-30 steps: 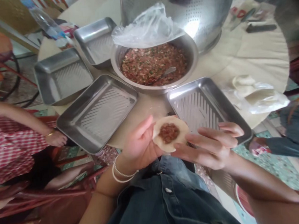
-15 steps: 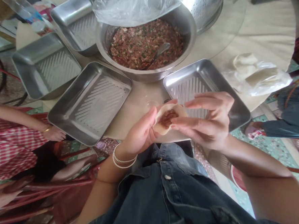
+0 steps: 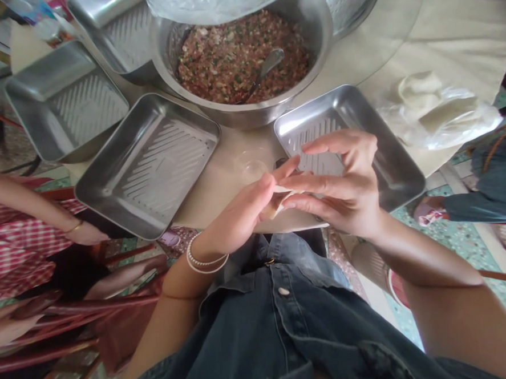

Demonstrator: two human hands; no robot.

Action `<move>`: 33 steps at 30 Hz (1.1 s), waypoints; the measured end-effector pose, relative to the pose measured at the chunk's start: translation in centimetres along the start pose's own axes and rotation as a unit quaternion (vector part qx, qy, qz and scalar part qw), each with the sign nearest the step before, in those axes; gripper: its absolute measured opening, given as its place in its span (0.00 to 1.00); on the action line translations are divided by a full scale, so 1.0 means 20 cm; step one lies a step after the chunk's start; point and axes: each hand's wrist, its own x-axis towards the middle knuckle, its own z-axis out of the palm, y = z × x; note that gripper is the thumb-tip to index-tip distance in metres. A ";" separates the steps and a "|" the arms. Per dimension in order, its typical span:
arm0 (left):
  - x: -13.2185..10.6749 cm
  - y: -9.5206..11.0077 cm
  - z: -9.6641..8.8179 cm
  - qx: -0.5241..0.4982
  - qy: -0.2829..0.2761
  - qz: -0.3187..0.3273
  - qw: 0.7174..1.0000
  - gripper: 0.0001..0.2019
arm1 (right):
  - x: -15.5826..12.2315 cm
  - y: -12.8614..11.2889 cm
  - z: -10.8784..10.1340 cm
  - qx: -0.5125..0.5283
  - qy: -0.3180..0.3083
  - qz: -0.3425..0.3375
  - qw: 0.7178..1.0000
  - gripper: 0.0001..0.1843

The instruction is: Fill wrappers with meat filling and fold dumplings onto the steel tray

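In front of the person's denim shirt, just off the near edge of the pale round surface, the head view showed the left hand and the right hand closed together on the round pale dough wrapper. 1 second before, that wrapper had lain open on the left fingers with its red filling in plain sight. Now only a thin folded rim showed between the fingertips and no filling could be seen, so the fold looked all but shut. The left hand was narrow, fingers straight against the dough. The right hand pinched it from the other side, 1 finger lifted clear.

The rectangular ribbed steel tray lay directly beyond the right hand, its near rim close to the surface's edge. A 2nd steel tray sat to the left, well apart. A small clear dish stood just beyond the left fingertips, in the gap between the 2 trays. The large steel bowl of minced filling, with a metal spoon in it, stood behind them. Another person's hand rested low at the left, well apart from both hands.
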 end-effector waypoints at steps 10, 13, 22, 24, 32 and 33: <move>0.03 -0.04 0.08 -0.205 0.028 0.032 0.978 0.26 | -0.03 -0.03 -0.03 -0.067 0.079 0.039 0.994 0.06; 0.03 -0.14 0.14 -0.211 0.055 0.117 0.969 0.24 | -0.06 -0.02 -0.01 -0.124 0.128 0.028 0.984 0.08; 0.03 -0.24 0.12 -0.054 0.025 0.209 0.976 0.24 | -0.06 -0.02 0.03 -0.185 0.164 -0.042 0.968 0.09; 0.03 -0.25 0.10 -0.020 0.031 0.215 0.976 0.24 | -0.06 -0.03 0.03 -0.192 0.159 -0.057 0.967 0.09; 0.01 -0.25 0.05 0.013 0.035 0.202 0.979 0.21 | -0.07 -0.04 0.04 -0.195 0.200 -0.030 0.960 0.16; 0.01 -0.25 0.04 0.016 0.032 0.203 0.978 0.20 | -0.08 -0.04 0.04 -0.204 0.187 -0.028 0.961 0.19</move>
